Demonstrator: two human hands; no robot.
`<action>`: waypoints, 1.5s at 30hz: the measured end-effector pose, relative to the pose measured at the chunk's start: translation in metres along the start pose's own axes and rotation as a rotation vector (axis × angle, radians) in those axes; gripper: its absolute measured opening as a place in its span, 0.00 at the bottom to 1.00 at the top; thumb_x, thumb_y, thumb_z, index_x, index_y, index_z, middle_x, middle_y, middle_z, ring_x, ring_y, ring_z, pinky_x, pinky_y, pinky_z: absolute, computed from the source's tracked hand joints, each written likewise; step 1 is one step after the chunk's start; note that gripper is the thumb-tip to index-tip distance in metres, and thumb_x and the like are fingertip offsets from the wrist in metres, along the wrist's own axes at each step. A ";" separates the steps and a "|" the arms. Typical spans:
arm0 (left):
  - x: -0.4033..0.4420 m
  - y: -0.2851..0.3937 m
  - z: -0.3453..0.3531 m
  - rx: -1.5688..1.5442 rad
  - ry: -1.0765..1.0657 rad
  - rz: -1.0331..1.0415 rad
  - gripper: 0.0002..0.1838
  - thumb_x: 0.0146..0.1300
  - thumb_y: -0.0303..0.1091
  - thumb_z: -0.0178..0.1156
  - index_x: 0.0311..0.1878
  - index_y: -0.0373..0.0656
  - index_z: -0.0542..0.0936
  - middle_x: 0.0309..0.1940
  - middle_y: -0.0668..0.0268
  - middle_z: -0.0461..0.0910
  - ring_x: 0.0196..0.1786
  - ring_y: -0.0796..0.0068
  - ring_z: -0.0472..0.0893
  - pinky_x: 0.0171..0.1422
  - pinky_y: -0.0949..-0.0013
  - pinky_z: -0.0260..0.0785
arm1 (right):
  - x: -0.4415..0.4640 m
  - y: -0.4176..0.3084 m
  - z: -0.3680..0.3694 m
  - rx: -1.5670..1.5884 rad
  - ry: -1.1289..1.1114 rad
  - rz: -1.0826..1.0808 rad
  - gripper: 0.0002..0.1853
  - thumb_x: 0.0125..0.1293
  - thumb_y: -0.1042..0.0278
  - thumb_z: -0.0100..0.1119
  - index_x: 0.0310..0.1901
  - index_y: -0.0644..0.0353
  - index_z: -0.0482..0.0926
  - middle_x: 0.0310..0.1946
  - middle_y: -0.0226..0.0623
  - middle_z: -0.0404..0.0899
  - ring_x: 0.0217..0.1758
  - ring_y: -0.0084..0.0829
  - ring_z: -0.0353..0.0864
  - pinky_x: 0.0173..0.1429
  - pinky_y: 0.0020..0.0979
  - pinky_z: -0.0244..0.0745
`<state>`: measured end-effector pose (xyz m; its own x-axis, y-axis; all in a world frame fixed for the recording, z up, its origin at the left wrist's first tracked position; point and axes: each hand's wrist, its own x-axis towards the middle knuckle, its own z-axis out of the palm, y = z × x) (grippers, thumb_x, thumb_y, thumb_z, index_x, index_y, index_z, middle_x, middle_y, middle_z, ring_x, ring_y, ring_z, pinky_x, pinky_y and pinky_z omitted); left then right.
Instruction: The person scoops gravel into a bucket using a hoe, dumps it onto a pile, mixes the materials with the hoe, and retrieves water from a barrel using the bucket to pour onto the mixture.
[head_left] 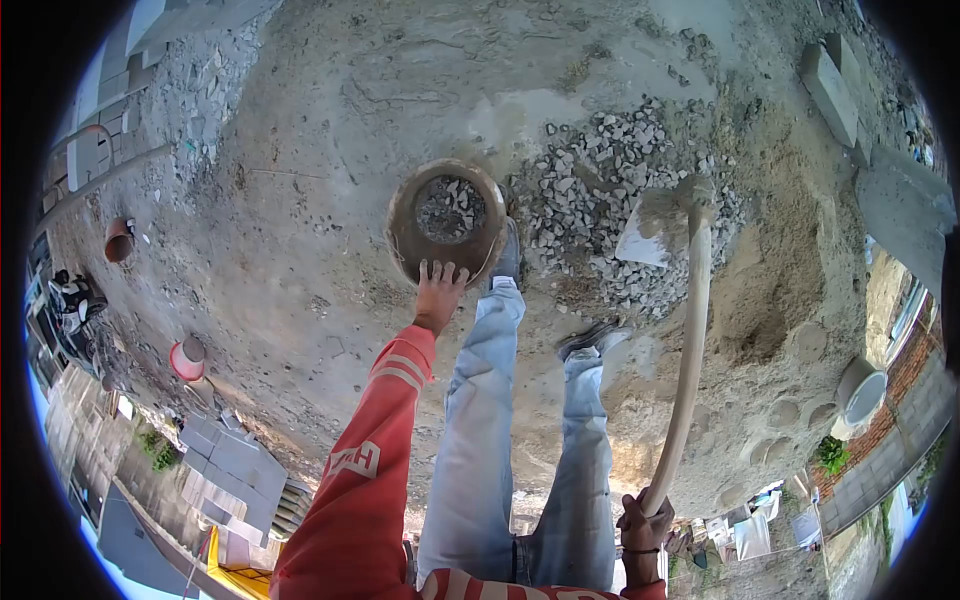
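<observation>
My left hand (pixel 440 295), at the end of a red sleeve, is on the near rim of a round, mud-stained bucket (pixel 403 215). Its fingers hook over the edge onto the inner wall; the thumb is hard to make out. Grey crushed stone (pixel 450 208) lies in the bottom of the bucket. Low on the right, my right hand (pixel 645 522) is closed round the end of a hoe's long wooden handle (pixel 692 340). The hoe's blade (pixel 645 240) rests on a heap of gravel (pixel 590 180) to the right of the bucket.
My shoes stand close to the bucket and the gravel's near edge. Sand (pixel 790 250) lies right of the gravel. Concrete blocks (pixel 830 90) stand far right, with a pale bucket (pixel 862 392) lower down. Leftward are a reddish pot (pixel 119 240) and a red-and-white bucket (pixel 187 358).
</observation>
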<state>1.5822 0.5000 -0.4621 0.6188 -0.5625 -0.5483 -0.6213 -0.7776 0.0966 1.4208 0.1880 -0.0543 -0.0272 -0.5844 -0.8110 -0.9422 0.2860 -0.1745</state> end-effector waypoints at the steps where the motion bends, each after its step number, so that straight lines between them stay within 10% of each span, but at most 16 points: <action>1: 0.004 -0.003 0.008 -0.001 -0.012 -0.002 0.28 0.54 0.38 0.61 0.60 0.49 0.71 0.56 0.58 0.71 0.63 0.57 0.70 0.71 0.42 0.50 | 0.013 0.011 0.007 -0.006 -0.005 0.010 0.12 0.52 0.76 0.65 0.25 0.61 0.68 0.11 0.28 0.65 0.10 0.21 0.66 0.15 0.24 0.64; 11: 0.058 -0.031 -0.098 -0.249 0.096 -0.195 0.26 0.50 0.45 0.66 0.54 0.51 0.74 0.33 0.64 0.83 0.41 0.63 0.82 0.65 0.54 0.58 | 0.080 -0.033 0.109 0.357 -0.697 0.239 0.20 0.59 0.68 0.66 0.49 0.61 0.67 0.18 0.30 0.71 0.17 0.27 0.75 0.21 0.28 0.71; 18: 0.071 -0.029 -0.137 -0.744 0.319 -0.312 0.27 0.52 0.37 0.64 0.55 0.38 0.71 0.31 0.52 0.83 0.35 0.53 0.83 0.41 0.55 0.73 | 0.174 -0.064 0.204 0.901 -0.923 0.675 0.06 0.67 0.66 0.58 0.34 0.53 0.72 0.17 0.18 0.61 0.14 0.16 0.60 0.20 0.23 0.63; 23: 0.069 0.018 -0.186 -1.172 0.539 -0.523 0.14 0.59 0.31 0.58 0.47 0.34 0.74 0.23 0.68 0.78 0.30 0.75 0.79 0.38 0.72 0.71 | 0.102 -0.049 0.109 0.814 -0.768 0.390 0.05 0.64 0.73 0.55 0.36 0.58 0.69 0.16 0.22 0.59 0.14 0.17 0.60 0.16 0.24 0.57; 30: 0.094 0.140 -0.205 -2.142 0.584 -0.668 0.17 0.61 0.34 0.56 0.52 0.37 0.72 0.44 0.62 0.78 0.48 0.69 0.78 0.54 0.63 0.72 | 0.079 -0.037 -0.073 0.786 -0.247 -0.029 0.11 0.63 0.76 0.54 0.44 0.56 0.64 0.16 0.25 0.61 0.11 0.18 0.57 0.15 0.22 0.56; 32: 0.093 0.180 -0.223 -2.528 0.178 -0.486 0.27 0.63 0.39 0.55 0.63 0.38 0.65 0.61 0.59 0.70 0.60 0.63 0.73 0.64 0.55 0.68 | 0.084 -0.044 -0.132 0.753 0.003 -0.179 0.13 0.65 0.73 0.55 0.49 0.56 0.64 0.16 0.24 0.60 0.11 0.17 0.57 0.14 0.21 0.55; 36: 0.107 0.262 -0.236 -2.631 0.053 -0.273 0.28 0.58 0.36 0.56 0.62 0.39 0.67 0.61 0.59 0.71 0.62 0.58 0.72 0.67 0.51 0.64 | 0.116 -0.052 -0.247 0.692 0.208 -0.481 0.13 0.67 0.69 0.56 0.49 0.56 0.64 0.17 0.25 0.62 0.12 0.16 0.58 0.14 0.20 0.54; 45: 0.149 0.365 -0.207 -2.735 0.079 -0.224 0.33 0.41 0.28 0.53 0.58 0.39 0.70 0.56 0.59 0.75 0.60 0.54 0.73 0.68 0.51 0.62 | 0.216 0.042 -0.186 0.143 0.077 -0.605 0.22 0.57 0.77 0.53 0.55 0.65 0.67 0.21 0.37 0.70 0.09 0.26 0.66 0.13 0.30 0.66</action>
<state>1.5470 0.0739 -0.3368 0.5940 -0.4464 -0.6692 0.7446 0.6199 0.2474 1.3135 -0.0673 -0.1329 0.4683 -0.7259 -0.5037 -0.7443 -0.0168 -0.6677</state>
